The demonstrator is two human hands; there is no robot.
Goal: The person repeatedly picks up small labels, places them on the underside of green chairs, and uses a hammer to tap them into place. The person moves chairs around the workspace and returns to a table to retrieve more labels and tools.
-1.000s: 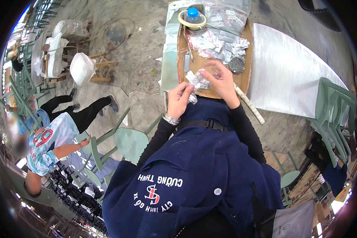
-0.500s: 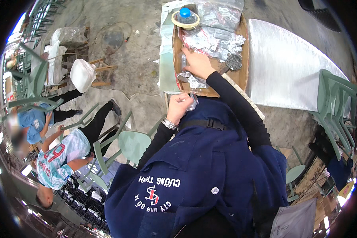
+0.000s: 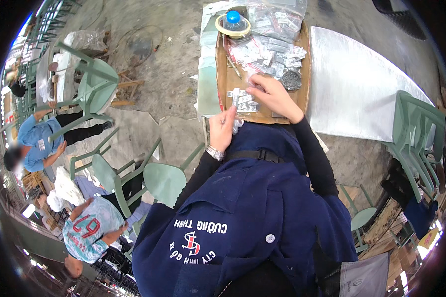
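Note:
My left hand (image 3: 222,129) is closed at the near edge of a shallow cardboard tray (image 3: 306,74). Between its thumb and fingers stands a small pale strip (image 3: 236,96), and crumpled clear plastic (image 3: 238,125) shows beside the palm. Over the tray, my right hand (image 3: 275,96) has thumb and fingertips pinched together; what they hold, perhaps a bit of clear plastic, is unclear. Beneath and between the hands lie several small printed labels (image 3: 248,105). A thin pen-like stick (image 3: 234,67) rests toward the tray's left side. Right of my fingers sits a dark, rough round pad (image 3: 291,79).
Clear bags of small parts (image 3: 277,24) fill the tray's far end, by a blue-topped container (image 3: 233,19) inside a cream tape roll. A silvery panel (image 3: 357,84) lies to the right. Green chairs (image 3: 166,183) stand around; two people handle chairs at left.
My right hand has lifted from the tray's left side and moved right. My left hand now holds the strip upright. At left, the two people and a green chair have shifted.

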